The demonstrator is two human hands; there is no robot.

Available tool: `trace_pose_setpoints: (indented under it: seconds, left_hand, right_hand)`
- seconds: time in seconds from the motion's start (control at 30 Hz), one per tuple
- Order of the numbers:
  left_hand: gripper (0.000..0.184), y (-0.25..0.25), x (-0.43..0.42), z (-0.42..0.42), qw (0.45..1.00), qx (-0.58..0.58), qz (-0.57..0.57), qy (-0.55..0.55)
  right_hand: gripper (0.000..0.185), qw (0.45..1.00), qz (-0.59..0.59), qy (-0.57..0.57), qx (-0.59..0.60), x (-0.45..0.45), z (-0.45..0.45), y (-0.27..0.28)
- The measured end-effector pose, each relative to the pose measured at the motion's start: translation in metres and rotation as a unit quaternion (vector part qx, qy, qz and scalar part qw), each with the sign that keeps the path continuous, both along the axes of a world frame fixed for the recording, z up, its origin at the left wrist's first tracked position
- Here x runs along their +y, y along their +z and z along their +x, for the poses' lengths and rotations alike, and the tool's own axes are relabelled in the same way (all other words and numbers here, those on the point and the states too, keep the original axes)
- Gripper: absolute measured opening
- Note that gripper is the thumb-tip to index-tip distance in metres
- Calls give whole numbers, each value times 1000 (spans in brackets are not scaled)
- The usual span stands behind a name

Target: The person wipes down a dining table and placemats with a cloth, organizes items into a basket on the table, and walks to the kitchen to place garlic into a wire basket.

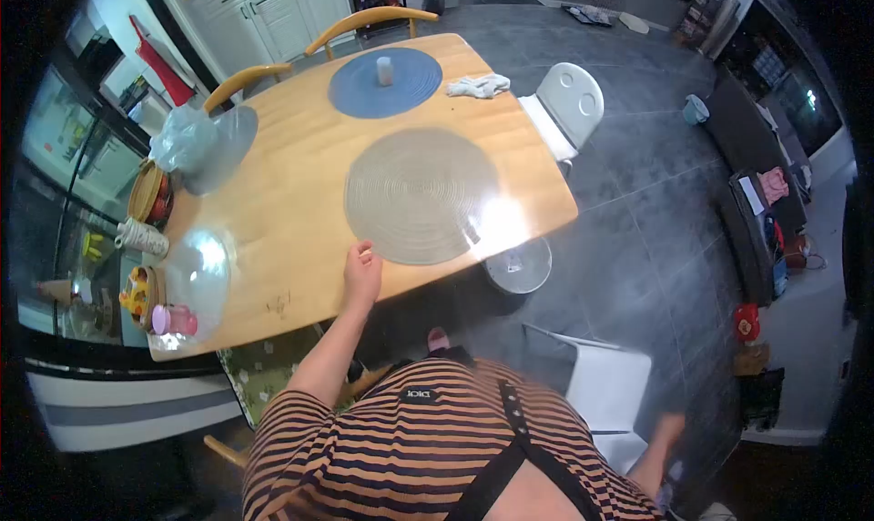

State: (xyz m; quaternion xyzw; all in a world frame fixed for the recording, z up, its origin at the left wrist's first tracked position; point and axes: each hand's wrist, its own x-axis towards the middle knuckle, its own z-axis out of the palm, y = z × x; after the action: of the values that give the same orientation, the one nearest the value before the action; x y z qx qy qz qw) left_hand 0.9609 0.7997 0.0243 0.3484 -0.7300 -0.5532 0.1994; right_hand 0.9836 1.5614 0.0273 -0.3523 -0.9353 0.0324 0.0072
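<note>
On the pale wooden bench (282,193), the left hand (363,273) appears to pause, fingers loosely curled, seemingly empty, beside the round, ribbed grey-beige mat (419,193) at frame centre; reaching across calls for straightening them. Lower right, past a white chair (608,384), the blurred right hand (672,425) hangs, its grip unclear.

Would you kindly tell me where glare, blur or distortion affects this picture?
Head view: glare whites out the table by the grey mat and brightens the clear mat; the right hand looks blurred, the left hand sharper; outlines bow, and the corners are dark.
</note>
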Motion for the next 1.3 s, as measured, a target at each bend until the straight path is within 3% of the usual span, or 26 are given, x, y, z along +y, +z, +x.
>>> trace_pose_setpoints:
  seconds: [0.03, 0.07, 0.1, 0.13, 0.17, 0.2, 0.27, 0.4, 0.53, 0.63, 0.73, 0.83, 0.97, 1.1, 1.3]
  left_hand:
    - [32, 0, -4, -9, 1000, 16, -10, 6]
    - [32, 1, -5, -16, 999, 30, -19, 10]
    - [31, 1, -5, -23, 999, 44, -26, 12]
    - [32, 2, -6, -27, 999, 36, -17, 10]
    - [33, 3, -8, -27, 999, 30, -8, 10]
    - [34, 2, -10, -27, 1000, 25, 0, 12]
    - [34, -5, -5, -20, 992, 106, 41, 47]
    - [33, 13, 6, 10, 990, 20, 93, 107]
    - [31, 11, 29, 37, 980, 14, -6, 199]
    - [29, 4, 46, 52, 958, 6, 38, 283]
    - [28, 7, 71, 55, 945, -7, 60, 321]
    - [27, 11, 87, 49, 935, -28, 63, 348]
    - [27, 19, 101, 46, 932, -57, 71, 351]
    - [27, 8, 107, 49, 944, -54, 41, 322]
    - [27, 8, 95, 25, 947, -25, 115, 300]
  right_hand:
    - [25, 991, -31, 22, 126, -114, -41, 61]
    - [32, 979, 2, 157, 129, -103, -84, 31]
    - [46, 986, -68, 149, 25, -120, -132, 19]
    - [50, 968, -49, 239, 51, -144, -173, 1]
    - [51, 960, -72, 272, 13, -199, -210, 17]
    - [52, 934, -65, 347, 63, -229, -249, -1]
    - [52, 864, -127, 476, 107, -326, -308, 21]
    - [51, 757, -136, 627, 127, -466, -414, 18]
    - [45, 713, -159, 670, 130, -571, -493, 14]
    - [48, 699, -165, 689, 96, -627, -545, 9]
    - [53, 725, -115, 667, 124, -670, -585, -13]
    - [59, 769, -123, 624, 60, -696, -595, -16]
    - [47, 790, -106, 598, 83, -723, -590, -13]
    - [33, 749, -109, 650, 66, -758, -578, -12]
    - [28, 649, -123, 750, 31, -756, -551, -13]
